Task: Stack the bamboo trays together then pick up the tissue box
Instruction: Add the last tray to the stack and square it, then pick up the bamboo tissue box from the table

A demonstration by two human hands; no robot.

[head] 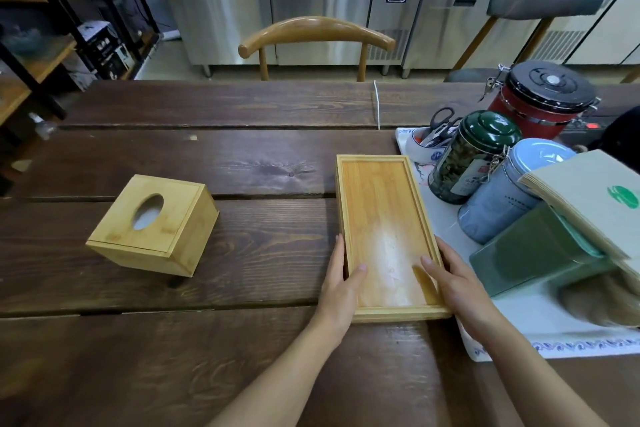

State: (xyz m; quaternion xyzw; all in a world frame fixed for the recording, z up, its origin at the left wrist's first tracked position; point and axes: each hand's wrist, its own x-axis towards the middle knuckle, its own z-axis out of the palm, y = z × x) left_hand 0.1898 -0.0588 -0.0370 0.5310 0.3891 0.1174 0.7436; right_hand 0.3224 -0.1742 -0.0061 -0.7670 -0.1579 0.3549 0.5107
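Dark plank table (173, 340) before steel kitchen counters (322, 10); left hand (341, 288) and right hand (453, 282) clasp the bamboo tray (381, 211) sides, thumbs inside, tissue box (152, 224) apart

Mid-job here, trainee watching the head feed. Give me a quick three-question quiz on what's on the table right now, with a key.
1. True or false: the tissue box is already lifted off the table.
2. Which hand grips which long edge of the bamboo tray?
3. Multiple choice: the green tin stands A) left of the tissue box, B) right of the tray, C) inside the tray.

Key:
1. False; it rests on the table, untouched.
2. Left hand on the left edge, right hand on the right edge, thumbs inside the rim.
3. B.
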